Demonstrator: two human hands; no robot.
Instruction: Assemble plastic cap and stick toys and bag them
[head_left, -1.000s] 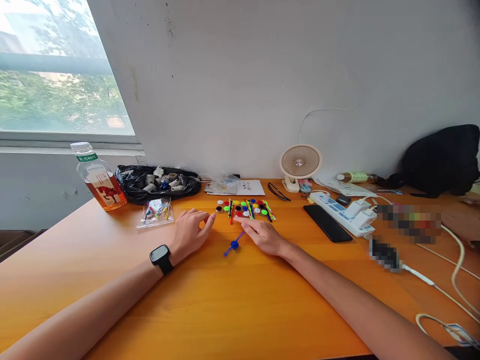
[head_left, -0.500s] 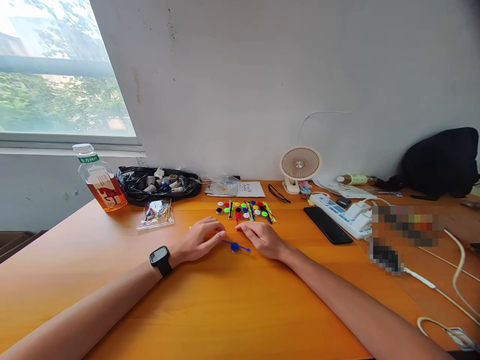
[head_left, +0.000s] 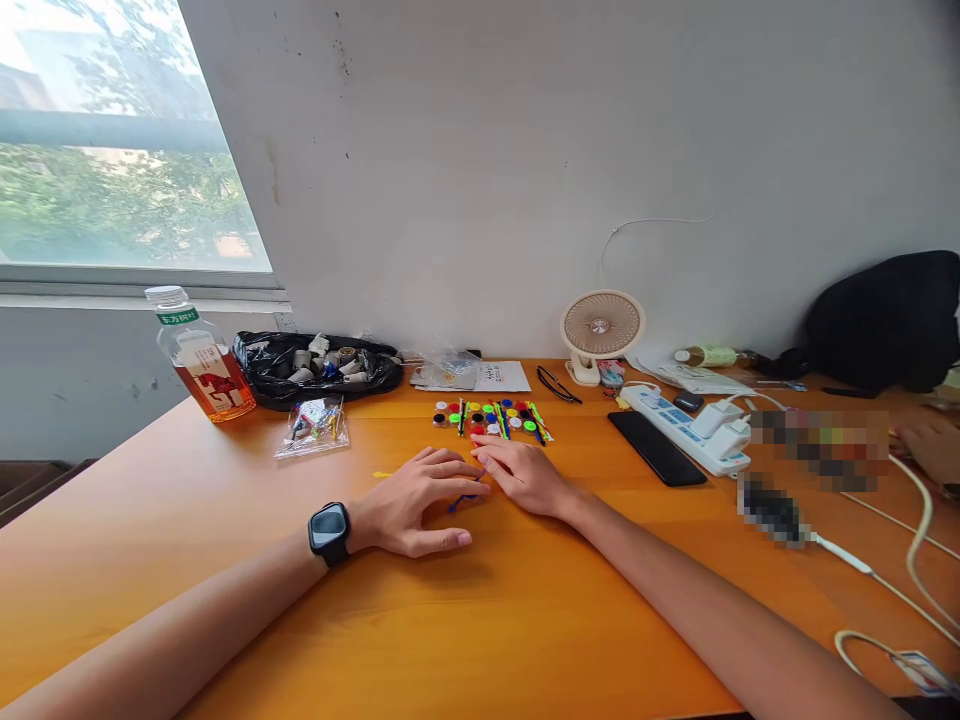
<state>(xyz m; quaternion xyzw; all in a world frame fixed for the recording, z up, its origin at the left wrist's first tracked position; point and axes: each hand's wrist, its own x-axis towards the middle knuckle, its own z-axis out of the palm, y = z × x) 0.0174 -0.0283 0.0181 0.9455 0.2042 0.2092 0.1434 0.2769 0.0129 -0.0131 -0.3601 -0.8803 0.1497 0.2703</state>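
My left hand (head_left: 420, 500), with a black watch (head_left: 328, 528) on its wrist, is spread low over the table, fingers apart. Partly hidden under its fingers lies a blue piece with thin arms (head_left: 465, 500); I cannot tell whether the fingers touch it. A yellow stick-like piece (head_left: 382, 474) pokes out beyond this hand's knuckles. Close on the right, my right hand (head_left: 529, 478) has its thumb and fingers drawn together around a thin red stick (head_left: 475, 441), of which only a bit shows. Just behind are rows of coloured round discs (head_left: 493, 428) and bundled coloured sticks (head_left: 538, 422).
A clear bag of small parts (head_left: 313, 428), a black plastic bag (head_left: 251, 370) and a tea bottle (head_left: 202, 360) stand at the left. Rightward are a black phone (head_left: 656, 448), a power strip (head_left: 679, 432) with cables, and a small fan (head_left: 602, 328). Another person's hand (head_left: 930, 445) shows at the right edge.
My left hand has moved right and nearer to me, its fingers spreading over the blue piece. The blue piece has turned. My right hand has stayed nearly in place.
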